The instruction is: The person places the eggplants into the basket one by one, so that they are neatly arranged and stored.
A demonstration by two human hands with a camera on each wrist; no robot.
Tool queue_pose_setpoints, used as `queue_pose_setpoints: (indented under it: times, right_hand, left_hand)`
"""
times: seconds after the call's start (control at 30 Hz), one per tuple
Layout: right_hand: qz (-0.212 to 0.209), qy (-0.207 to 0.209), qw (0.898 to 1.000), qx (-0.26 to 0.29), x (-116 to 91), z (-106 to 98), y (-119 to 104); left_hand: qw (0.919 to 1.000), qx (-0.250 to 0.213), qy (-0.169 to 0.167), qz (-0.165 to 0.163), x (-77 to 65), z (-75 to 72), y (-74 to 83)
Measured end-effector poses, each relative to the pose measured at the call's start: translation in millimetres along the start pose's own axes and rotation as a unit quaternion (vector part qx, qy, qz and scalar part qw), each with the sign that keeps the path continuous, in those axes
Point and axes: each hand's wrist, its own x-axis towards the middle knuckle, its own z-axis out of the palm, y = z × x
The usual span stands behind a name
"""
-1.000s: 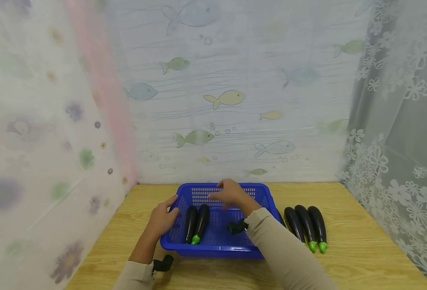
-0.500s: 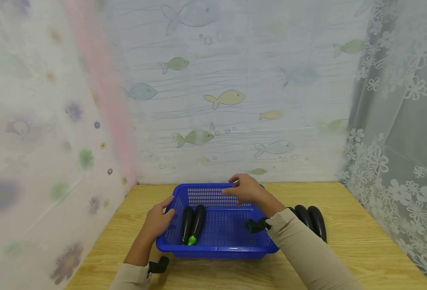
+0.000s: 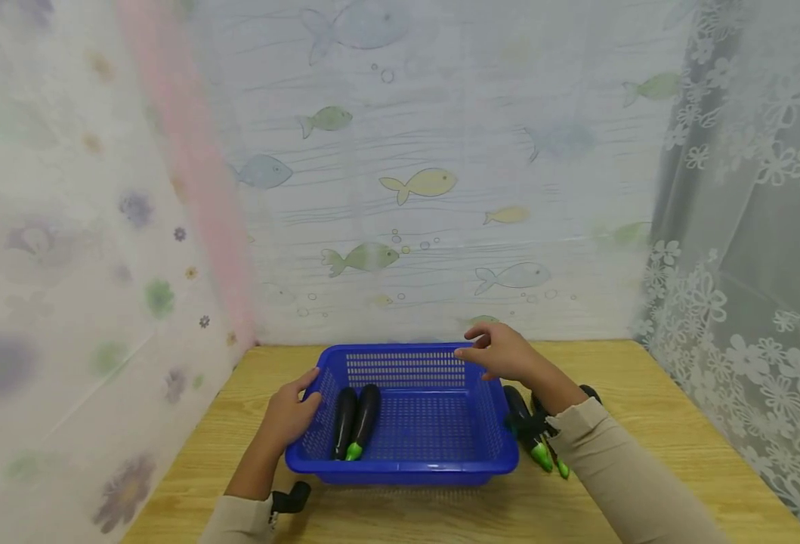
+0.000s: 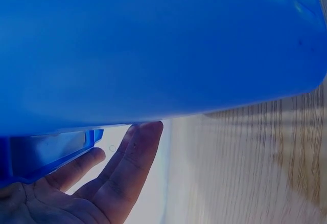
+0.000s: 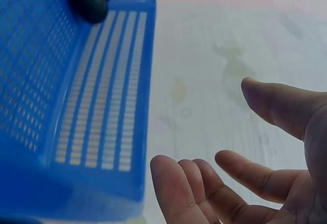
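No letters, numbers, brand names or signs can be read anywhere here: not on the blue basket (image 3: 400, 468) in the lower middle of the head view, not on the wall sheet (image 3: 433, 234) above it, and not in either wrist view.
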Motion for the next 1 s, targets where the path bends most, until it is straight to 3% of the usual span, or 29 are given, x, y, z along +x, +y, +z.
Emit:
queue_pose_setpoints:
  times: [0.4, 1.0]
  right_hand:
    - [0.045, 0.037, 0.998, 0.004, -19, -21, 43]
    - [0.079, 0.052, 0.995, 0.001, -46, -42, 110]
  left_hand:
    - [0.9999, -0.015, 0.004, -0.004, -1.6, -3.3, -2.7]
    - [0.9996, -0.021, 0.006, -0.016, -2.9, -3.6, -0.8]
